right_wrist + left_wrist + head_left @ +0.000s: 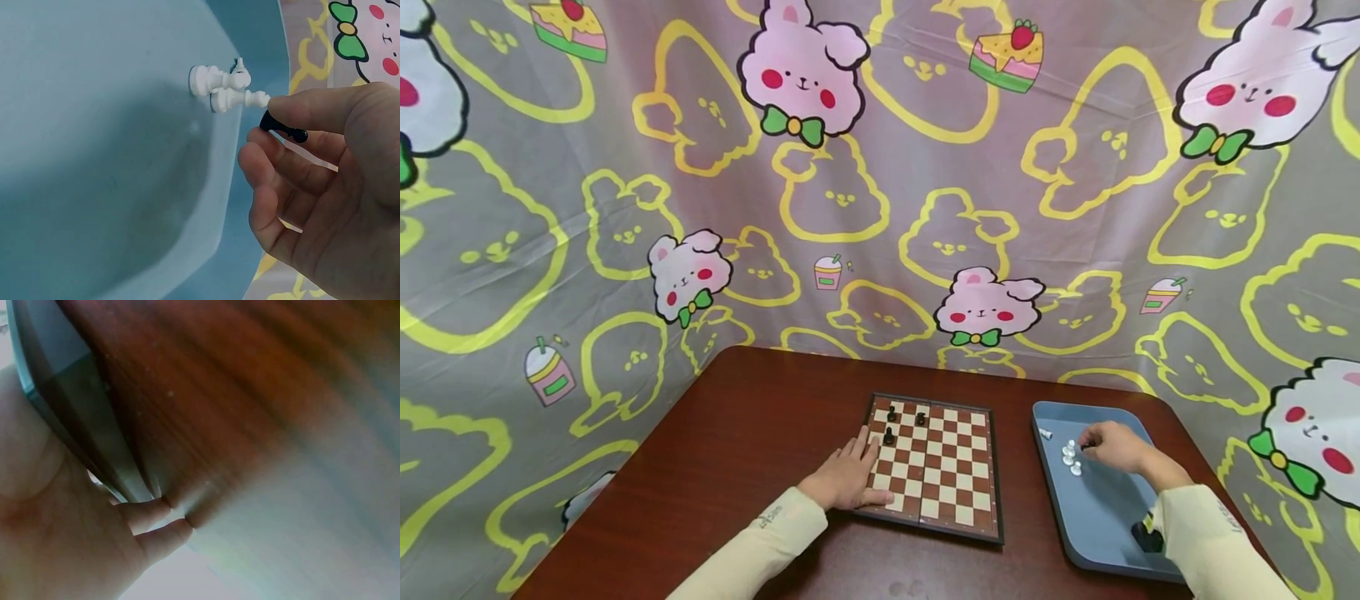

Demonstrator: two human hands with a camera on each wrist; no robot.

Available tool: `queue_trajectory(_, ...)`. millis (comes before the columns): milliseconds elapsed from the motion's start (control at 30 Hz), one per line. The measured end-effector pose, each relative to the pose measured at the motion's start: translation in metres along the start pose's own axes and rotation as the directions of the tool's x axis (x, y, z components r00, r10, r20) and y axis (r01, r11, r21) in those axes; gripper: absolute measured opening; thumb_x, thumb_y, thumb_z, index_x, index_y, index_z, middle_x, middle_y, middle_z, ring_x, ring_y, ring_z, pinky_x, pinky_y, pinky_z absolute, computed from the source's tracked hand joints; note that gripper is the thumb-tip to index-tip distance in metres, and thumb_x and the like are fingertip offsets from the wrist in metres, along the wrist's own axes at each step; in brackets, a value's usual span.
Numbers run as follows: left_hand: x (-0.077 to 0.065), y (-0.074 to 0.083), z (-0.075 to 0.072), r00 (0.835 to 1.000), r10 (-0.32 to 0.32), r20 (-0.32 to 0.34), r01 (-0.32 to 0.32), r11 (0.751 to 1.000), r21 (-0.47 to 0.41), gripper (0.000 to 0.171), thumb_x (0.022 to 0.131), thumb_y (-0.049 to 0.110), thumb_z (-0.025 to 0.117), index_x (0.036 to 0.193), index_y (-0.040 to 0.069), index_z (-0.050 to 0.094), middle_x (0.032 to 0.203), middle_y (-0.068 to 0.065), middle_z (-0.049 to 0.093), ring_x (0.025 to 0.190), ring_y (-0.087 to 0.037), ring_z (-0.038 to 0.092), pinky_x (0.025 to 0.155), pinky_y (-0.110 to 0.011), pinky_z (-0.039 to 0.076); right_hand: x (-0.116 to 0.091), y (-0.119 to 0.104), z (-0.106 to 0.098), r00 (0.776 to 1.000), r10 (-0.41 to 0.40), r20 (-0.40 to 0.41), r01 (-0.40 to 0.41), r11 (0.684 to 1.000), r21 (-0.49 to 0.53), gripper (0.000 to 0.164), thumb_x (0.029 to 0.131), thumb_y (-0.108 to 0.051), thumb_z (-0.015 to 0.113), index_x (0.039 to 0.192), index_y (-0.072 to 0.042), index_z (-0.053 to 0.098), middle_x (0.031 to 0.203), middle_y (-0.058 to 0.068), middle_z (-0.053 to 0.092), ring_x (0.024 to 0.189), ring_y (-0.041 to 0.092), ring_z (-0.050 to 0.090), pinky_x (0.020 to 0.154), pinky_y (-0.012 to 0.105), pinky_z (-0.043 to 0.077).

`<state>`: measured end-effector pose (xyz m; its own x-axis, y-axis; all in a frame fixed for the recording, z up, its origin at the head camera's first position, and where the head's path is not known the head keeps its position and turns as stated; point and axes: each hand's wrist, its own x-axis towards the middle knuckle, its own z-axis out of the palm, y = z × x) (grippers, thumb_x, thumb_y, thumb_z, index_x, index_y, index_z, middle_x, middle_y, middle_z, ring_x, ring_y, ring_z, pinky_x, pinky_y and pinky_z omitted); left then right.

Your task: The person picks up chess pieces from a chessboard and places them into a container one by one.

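Note:
My right hand is over the far part of the blue tray. Between thumb and fingertips it pinches a small black chess pawn. Close by in the tray stand several white chess pieces, and one white piece lies on its side near the tray's left wall. My left hand rests on the left edge of the brown and cream chessboard, fingers extended and thumb on its near corner. Three black chess pieces stand on the board's far left squares.
Both board and tray lie on a dark reddish-brown wooden table. A black object with a yellow patch shows beside the right sleeve, partly hidden. Behind the table hangs a grey cloth printed with cartoon rabbits.

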<state>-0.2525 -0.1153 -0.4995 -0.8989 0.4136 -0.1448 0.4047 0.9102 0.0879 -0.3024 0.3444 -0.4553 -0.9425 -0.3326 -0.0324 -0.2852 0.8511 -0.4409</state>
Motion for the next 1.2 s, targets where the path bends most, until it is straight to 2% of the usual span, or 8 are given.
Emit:
queue_trajectory(433, -0.001, 0.000, 0.001, 1.000, 0.002, 0.006, -0.002, 1.000, -0.016, 0.099, 0.082, 0.074, 0.044, 0.151, 0.006, 0.021, 0.155, -0.020, 0.010, 0.136, -0.035, 0.027, 0.102, -0.049, 0.033, -0.006, 0.005, 0.002, 0.998, 0.060, 0.017, -0.060, 0.998, 0.016, 0.010, 0.084, -0.006, 0.065, 0.093, -0.001, 0.065, 0.084, 0.004, 0.061, 0.073, 0.018, 0.054, 0.062, 0.037, 0.046)
queue_trajectory(767, 0.000, 0.001, -0.002, 1.000, -0.007, 0.007, 0.007, 1.000, -0.016, 0.099, 0.082, 0.073, 0.045, 0.151, 0.006, 0.022, 0.155, -0.020, 0.010, 0.136, -0.035, 0.027, 0.103, -0.050, 0.032, -0.005, 0.002, -0.002, 0.999, 0.036, -0.015, -0.036, 0.999, -0.002, 0.008, 0.085, -0.007, 0.064, 0.090, -0.001, 0.066, 0.083, 0.004, 0.062, 0.072, 0.018, 0.054, 0.060, 0.036, 0.046)
queue_trajectory(1000, 0.000, 0.000, 0.000, 1.000, 0.007, 0.002, -0.007, 1.000, 0.001, 0.098, 0.083, 0.073, 0.044, 0.151, 0.006, 0.021, 0.155, -0.021, 0.010, 0.136, -0.035, 0.028, 0.102, -0.049, 0.034, 0.001, -0.013, -0.005, 0.999, -0.014, -0.029, 0.013, 1.000, -0.016, 0.006, 0.086, -0.008, 0.064, 0.088, -0.003, 0.066, 0.078, 0.000, 0.062, 0.068, 0.014, 0.054, 0.059, 0.034, 0.044)
queue_trajectory(1200, 0.001, -0.001, 0.001, 1.000, 0.004, 0.002, -0.004, 1.000, 0.001, 0.098, 0.083, 0.073, 0.044, 0.151, 0.006, 0.021, 0.155, -0.021, 0.010, 0.136, -0.035, 0.028, 0.102, -0.049, 0.034, 0.010, -0.034, -0.006, 0.999, -0.046, -0.004, 0.046, 0.999, 0.007, 0.011, 0.088, -0.008, 0.062, 0.094, 0.001, 0.066, 0.079, 0.001, 0.063, 0.069, 0.014, 0.056, 0.060, 0.035, 0.046)
